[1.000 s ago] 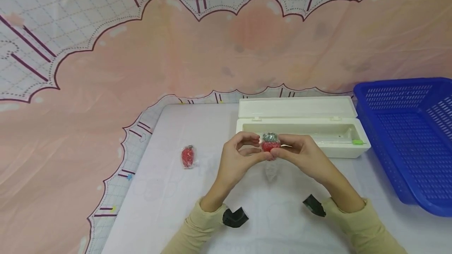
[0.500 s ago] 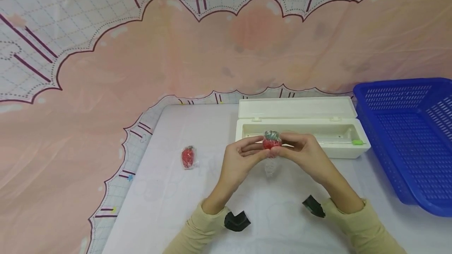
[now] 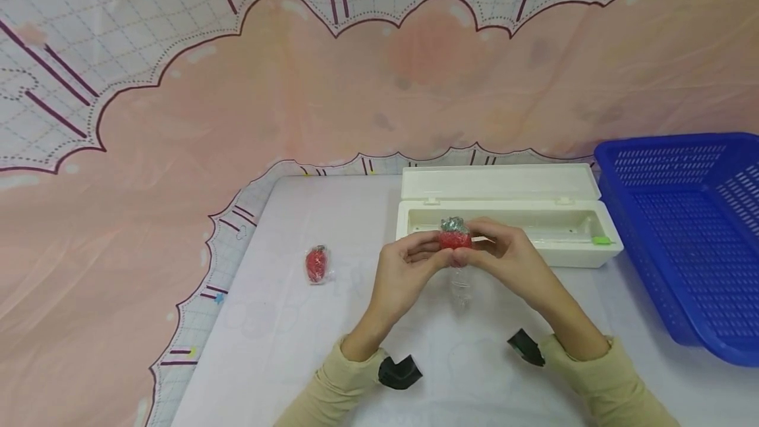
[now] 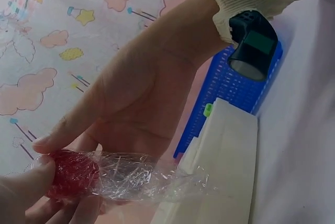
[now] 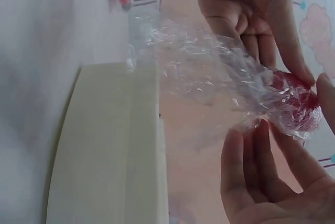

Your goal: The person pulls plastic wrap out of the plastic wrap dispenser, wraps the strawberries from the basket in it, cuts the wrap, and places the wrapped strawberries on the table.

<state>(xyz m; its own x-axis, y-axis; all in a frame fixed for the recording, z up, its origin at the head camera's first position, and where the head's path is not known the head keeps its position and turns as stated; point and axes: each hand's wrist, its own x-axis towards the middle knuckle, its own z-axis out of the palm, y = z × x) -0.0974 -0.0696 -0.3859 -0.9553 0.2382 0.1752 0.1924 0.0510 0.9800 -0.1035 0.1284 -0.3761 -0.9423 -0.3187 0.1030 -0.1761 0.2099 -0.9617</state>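
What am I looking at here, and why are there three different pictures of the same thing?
No machine here: a person works with bare hands and wears three cameras. The wide picture comes from a camera on the head, looking down at a white table. The other two come from small black cameras strapped to each wrist, so they show the hands from very close.

The left hand and right hand together hold a red strawberry-like piece wrapped in clear cling film; a loose tail of film hangs from it. Behind the hands lies an open white dispenser box. A blue basket stands to the right, and a second wrapped red piece lies on the table to the left.
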